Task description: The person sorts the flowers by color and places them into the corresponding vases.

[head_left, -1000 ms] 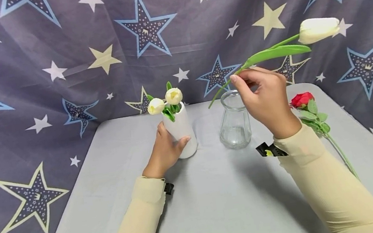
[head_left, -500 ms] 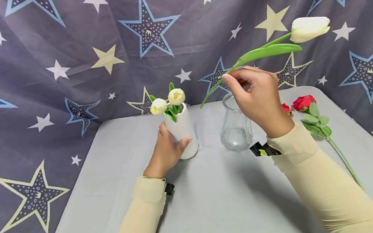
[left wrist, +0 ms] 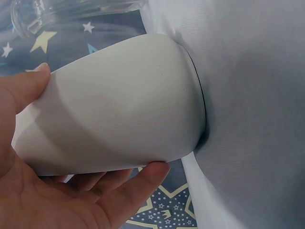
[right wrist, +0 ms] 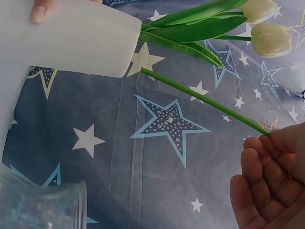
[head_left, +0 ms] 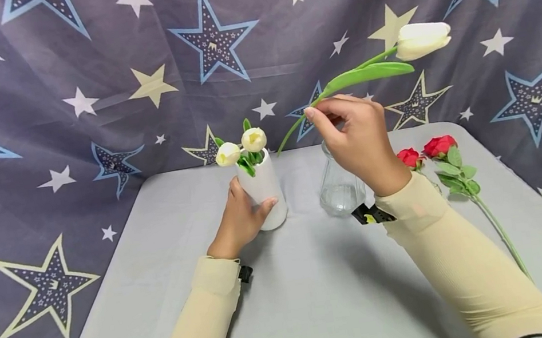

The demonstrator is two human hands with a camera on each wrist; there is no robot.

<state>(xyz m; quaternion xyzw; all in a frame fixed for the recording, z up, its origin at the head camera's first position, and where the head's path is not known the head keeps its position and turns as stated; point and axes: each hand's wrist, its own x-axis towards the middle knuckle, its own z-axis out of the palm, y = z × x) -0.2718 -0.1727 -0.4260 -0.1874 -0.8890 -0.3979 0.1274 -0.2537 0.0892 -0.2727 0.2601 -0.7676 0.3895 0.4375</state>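
A white vase point(head_left: 265, 190) stands on the table with two white tulips point(head_left: 253, 139) in its mouth. My left hand point(head_left: 240, 219) grips its side; in the left wrist view the thumb and fingers lie around the vase point(left wrist: 114, 105). Pinched by the stem between thumb and fingertips of my right hand point(head_left: 357, 139) is another white tulip point(head_left: 423, 40), tilted with its bloom up to the right. In the right wrist view the bare end of its green stem point(right wrist: 205, 99) points toward the vase's rim and appears apart from it.
A clear glass vase point(head_left: 340, 191) stands right of the white one, partly behind my right hand. Two red roses point(head_left: 439, 146) lie at the table's right side, one partly hidden by my sleeve. A star-patterned cloth point(head_left: 212, 44) hangs behind the grey table point(head_left: 290, 305).
My right hand has moved left with the tulip, bringing the stem's end close to the white vase. More of the roses shows now. The left hand stays on the vase.
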